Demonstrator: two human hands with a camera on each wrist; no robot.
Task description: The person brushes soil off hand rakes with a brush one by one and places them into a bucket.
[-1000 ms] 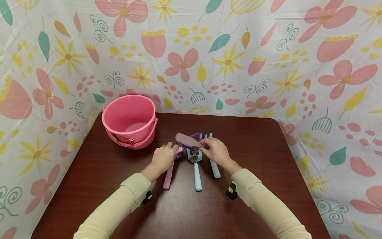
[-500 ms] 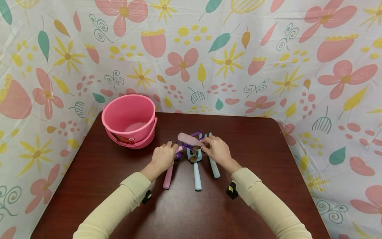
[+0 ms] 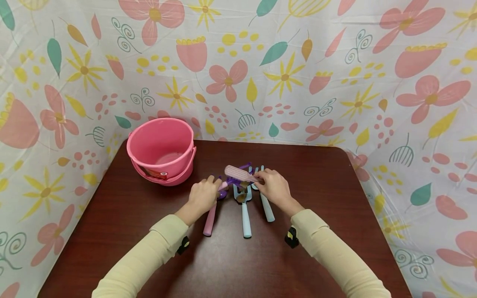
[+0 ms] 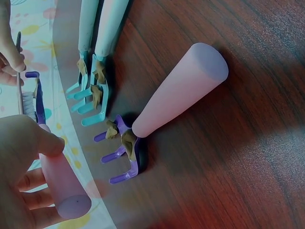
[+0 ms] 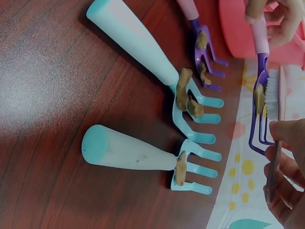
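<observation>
A flowered cloth hangs behind a dark wood-grain surface. Near the surface's far left corner stands an upright pink bucket; the head view alone shows it whole, the right wrist view catching only part. Lying side by side, handles towards the person, are a pink-handled purple rake and two light-blue rakes. Above them, the left hand grips a second purple rake by its pink handle. The right hand pinches a pink brush between thumb and fingers. Both wrist views show what the head view barely does: white bristles right up beside the raised prongs, and brown lumps on all the rakes.
</observation>
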